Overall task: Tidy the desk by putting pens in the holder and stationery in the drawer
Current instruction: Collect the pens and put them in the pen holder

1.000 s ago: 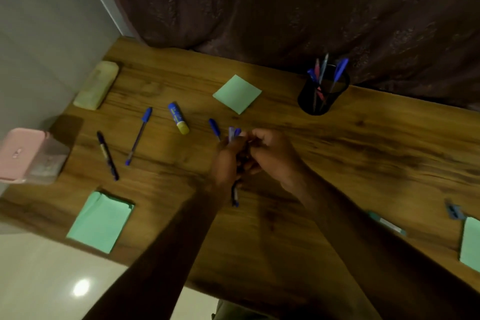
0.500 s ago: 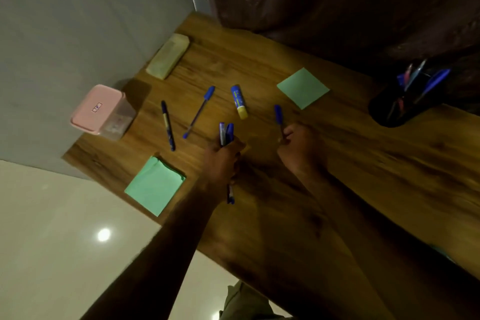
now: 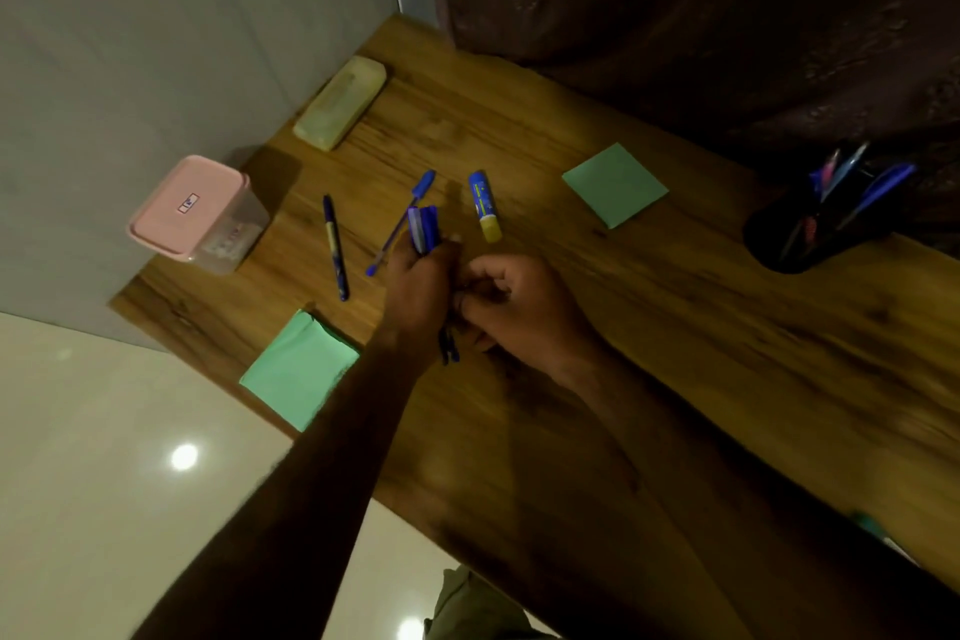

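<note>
Clearly, the left hand (image 3: 418, 286) is wrapped round a bundle of blue-capped plastic pens (image 3: 423, 234), their tips poking out below the fist. The right hand (image 3: 519, 307) curls against that bundle; whether it pinches a pen I cannot tell. Just beyond, on the brown wooden desk (image 3: 675, 327), lie a slim blue-capped pen (image 3: 392, 235), a dark blue pen (image 3: 335, 247) and a blue-and-yellow glue stick (image 3: 484, 207). A black mesh pen holder (image 3: 795, 234) stands well apart, far right.
</note>
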Motion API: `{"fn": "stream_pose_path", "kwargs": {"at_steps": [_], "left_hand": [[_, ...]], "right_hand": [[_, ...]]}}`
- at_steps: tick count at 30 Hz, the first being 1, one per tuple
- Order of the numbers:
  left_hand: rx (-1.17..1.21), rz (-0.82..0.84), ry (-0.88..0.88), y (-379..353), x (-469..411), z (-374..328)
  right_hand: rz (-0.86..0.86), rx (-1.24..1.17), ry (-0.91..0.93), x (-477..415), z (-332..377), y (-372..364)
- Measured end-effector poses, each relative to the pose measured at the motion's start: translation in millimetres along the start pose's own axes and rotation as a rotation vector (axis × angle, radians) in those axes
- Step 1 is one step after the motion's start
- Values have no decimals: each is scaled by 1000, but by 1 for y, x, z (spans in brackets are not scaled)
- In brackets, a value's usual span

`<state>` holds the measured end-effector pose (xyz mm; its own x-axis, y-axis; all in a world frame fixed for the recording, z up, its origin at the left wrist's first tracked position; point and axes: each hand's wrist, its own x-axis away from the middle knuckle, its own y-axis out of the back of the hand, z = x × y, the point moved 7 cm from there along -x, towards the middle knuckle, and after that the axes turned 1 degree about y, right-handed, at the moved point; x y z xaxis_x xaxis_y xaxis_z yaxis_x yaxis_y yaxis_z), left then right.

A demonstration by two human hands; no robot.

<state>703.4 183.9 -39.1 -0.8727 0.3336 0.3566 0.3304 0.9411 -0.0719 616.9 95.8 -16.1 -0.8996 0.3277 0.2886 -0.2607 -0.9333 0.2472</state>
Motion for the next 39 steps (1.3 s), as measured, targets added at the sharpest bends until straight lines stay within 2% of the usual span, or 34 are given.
{"fn": "stream_pose_path", "kwargs": {"at_steps": [3,6,8,11,16,22,27,33,36,39], "left_hand": [[-330,-121,-110,19,-18,-10],[-896,-179,-244,22,-30,-31],[-1166,-188,-239,19,-37,-37],[-1373,-149,-192,11,-46,-32],[-1449,-167,-201,4,-46,-33],[-1376,-188,-281,9,-48,-30],[-1314,-211,-244,22,-62,-28],[-1393,-158,-208,21,-60,-35],[-1298,-139,-251,20,-54,-40],[-1118,-190,-237,34,-46,-48]], "right_hand": [[-32,-53,-71,1,-9,7],[-43,-12,-104,4,-18,17],[-43,3,-123,8,-23,21],[-17,37,-136,13,-28,21],[6,89,-130,15,-31,23],[10,105,-130,18,-31,27],[24,118,-136,20,-33,28],[33,137,-133,18,-31,24],[47,144,-112,11,-25,19],[57,157,-90,-3,-19,8]]}}
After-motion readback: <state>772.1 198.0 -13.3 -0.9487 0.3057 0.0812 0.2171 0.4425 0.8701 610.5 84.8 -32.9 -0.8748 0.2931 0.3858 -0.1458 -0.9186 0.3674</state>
